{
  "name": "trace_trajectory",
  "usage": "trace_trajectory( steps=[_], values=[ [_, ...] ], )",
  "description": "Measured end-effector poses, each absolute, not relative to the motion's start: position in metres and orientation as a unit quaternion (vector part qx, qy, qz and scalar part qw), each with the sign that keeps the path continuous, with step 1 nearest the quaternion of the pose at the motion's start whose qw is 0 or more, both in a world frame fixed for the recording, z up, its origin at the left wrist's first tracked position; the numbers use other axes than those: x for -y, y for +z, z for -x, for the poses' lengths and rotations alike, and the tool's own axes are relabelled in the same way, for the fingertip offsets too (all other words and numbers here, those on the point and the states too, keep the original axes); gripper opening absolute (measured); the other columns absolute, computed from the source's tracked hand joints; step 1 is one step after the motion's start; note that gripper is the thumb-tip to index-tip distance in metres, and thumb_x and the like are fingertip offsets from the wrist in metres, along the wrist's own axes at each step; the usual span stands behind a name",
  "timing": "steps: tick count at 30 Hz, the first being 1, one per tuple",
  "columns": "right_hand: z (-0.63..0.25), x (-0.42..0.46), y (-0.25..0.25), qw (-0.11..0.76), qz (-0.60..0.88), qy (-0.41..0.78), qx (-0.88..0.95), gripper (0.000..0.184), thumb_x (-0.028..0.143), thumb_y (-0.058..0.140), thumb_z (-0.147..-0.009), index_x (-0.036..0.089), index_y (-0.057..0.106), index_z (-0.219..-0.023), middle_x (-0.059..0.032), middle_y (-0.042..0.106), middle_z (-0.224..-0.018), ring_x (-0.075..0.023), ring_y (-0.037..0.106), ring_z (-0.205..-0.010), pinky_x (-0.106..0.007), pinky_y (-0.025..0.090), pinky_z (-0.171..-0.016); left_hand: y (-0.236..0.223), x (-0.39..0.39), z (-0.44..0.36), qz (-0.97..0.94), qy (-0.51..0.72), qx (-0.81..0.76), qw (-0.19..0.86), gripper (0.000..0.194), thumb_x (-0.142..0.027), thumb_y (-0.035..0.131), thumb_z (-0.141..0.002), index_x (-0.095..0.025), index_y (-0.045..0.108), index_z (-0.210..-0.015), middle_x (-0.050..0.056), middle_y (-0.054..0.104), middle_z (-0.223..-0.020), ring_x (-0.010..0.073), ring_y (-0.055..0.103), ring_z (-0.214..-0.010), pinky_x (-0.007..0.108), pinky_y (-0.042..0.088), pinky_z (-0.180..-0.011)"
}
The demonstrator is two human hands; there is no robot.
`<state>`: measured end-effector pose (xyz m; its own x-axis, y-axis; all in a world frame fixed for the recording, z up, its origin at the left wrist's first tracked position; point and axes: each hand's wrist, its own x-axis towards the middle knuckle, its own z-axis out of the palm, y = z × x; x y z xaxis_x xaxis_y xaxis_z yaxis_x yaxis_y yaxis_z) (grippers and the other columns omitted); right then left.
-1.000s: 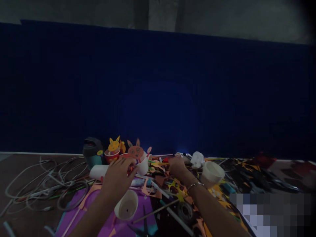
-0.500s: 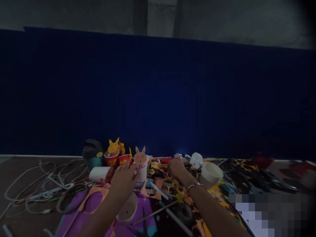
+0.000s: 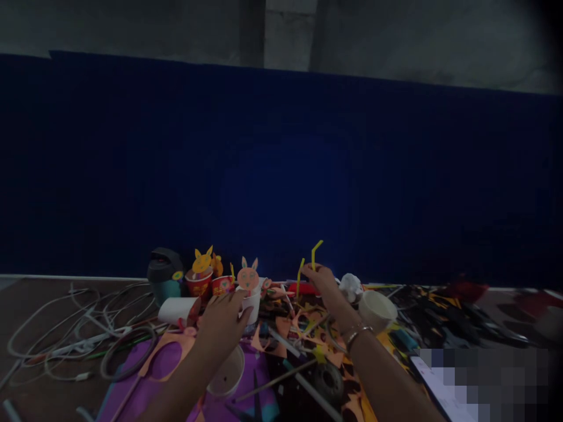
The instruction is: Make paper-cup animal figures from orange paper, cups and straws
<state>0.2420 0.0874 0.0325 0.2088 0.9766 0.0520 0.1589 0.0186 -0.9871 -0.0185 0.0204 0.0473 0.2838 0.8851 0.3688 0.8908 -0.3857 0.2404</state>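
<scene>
My left hand (image 3: 224,316) is closed around the side of a white paper cup (image 3: 251,305). An orange paper rabbit face (image 3: 248,278) with upright ears stands at that cup's rim. To the right, my right hand (image 3: 320,278) pinches yellow bendy straws (image 3: 299,276), one pointing up with a bent tip and one hanging at its fingertips. Beyond my left hand stand red paper cups (image 3: 199,286) with a yellow paper animal face (image 3: 203,261) above one. A white cup (image 3: 177,310) lies on its side left of my left hand.
White cables (image 3: 83,328) tangle at the left. A dark-lidded teal container (image 3: 165,275) stands at the back. Below my hands are scissors (image 3: 256,395), an open cup (image 3: 226,372), purple paper (image 3: 145,392) and a tape roll (image 3: 329,381). A white bowl (image 3: 378,310) sits at right among paper scraps.
My right hand has risen from the clutter with yellow straws in its fingers. My left hand stays at the white cup, which has tilted slightly.
</scene>
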Motion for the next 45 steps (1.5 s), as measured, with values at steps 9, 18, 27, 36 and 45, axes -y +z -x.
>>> trace_trajectory(
  steps=[9, 18, 27, 36, 45],
  values=[
    [-0.184, -0.031, 0.058, 0.561, 0.421, 0.547, 0.457, 0.024, 0.036, 0.069, -0.065, 0.017, 0.056, -0.071, 0.0116, 0.03, -0.042, -0.0033, 0.019, -0.036, -0.018, 0.014, -0.036, 0.061, 0.001, 0.001, 0.704, -0.402, 0.431, -0.397, 0.029, -0.038, 0.046, -0.086, -0.02, 0.064, -0.1, 0.006, 0.066, -0.092, 0.0202, 0.059, -0.084, 0.027, 0.043, -0.071],
    [-0.155, 0.004, 0.064, 0.501, 0.379, 0.609, 0.484, 0.016, 0.027, 0.069, -0.066, 0.015, 0.058, -0.062, 0.0046, 0.049, -0.052, -0.0066, 0.038, -0.046, -0.021, 0.03, -0.047, 0.055, 0.004, -0.008, 0.584, -0.378, 0.366, -0.619, 0.03, -0.041, 0.062, -0.075, -0.014, 0.06, -0.062, 0.0, 0.061, -0.053, 0.0107, 0.051, -0.05, 0.022, 0.036, -0.053],
    [-0.169, 0.016, 0.064, 0.525, 0.387, 0.551, 0.521, 0.027, 0.046, 0.053, -0.081, 0.02, 0.046, -0.081, 0.0086, 0.038, -0.055, -0.0062, 0.031, -0.045, -0.019, 0.025, -0.043, 0.053, 0.001, -0.009, 0.44, -0.467, 0.385, -0.664, 0.026, -0.038, 0.072, -0.065, -0.014, 0.062, -0.064, -0.002, 0.058, -0.056, 0.0075, 0.049, -0.049, 0.018, 0.037, -0.049],
    [-0.153, 0.026, 0.056, 0.396, 0.468, 0.551, 0.566, 0.018, 0.035, 0.041, -0.085, 0.022, 0.04, -0.072, 0.0102, 0.045, -0.039, -0.0064, 0.034, -0.028, -0.016, 0.023, -0.03, 0.06, 0.009, -0.014, 0.323, -0.624, 0.364, -0.611, 0.019, -0.03, 0.073, -0.064, -0.019, 0.064, -0.077, 0.001, 0.067, -0.074, 0.0157, 0.063, -0.068, 0.025, 0.049, -0.061],
    [-0.151, 0.028, 0.053, 0.395, 0.492, 0.488, 0.603, 0.011, 0.026, 0.048, -0.08, 0.018, 0.054, -0.074, 0.0051, 0.054, -0.048, -0.0095, 0.05, -0.041, -0.019, 0.038, -0.041, 0.054, 0.006, -0.013, 0.341, -0.607, 0.361, -0.62, 0.025, -0.03, 0.072, -0.069, -0.017, 0.051, -0.069, -0.01, 0.038, -0.049, 0.0007, 0.029, -0.038, 0.014, 0.019, -0.038]
  ],
)
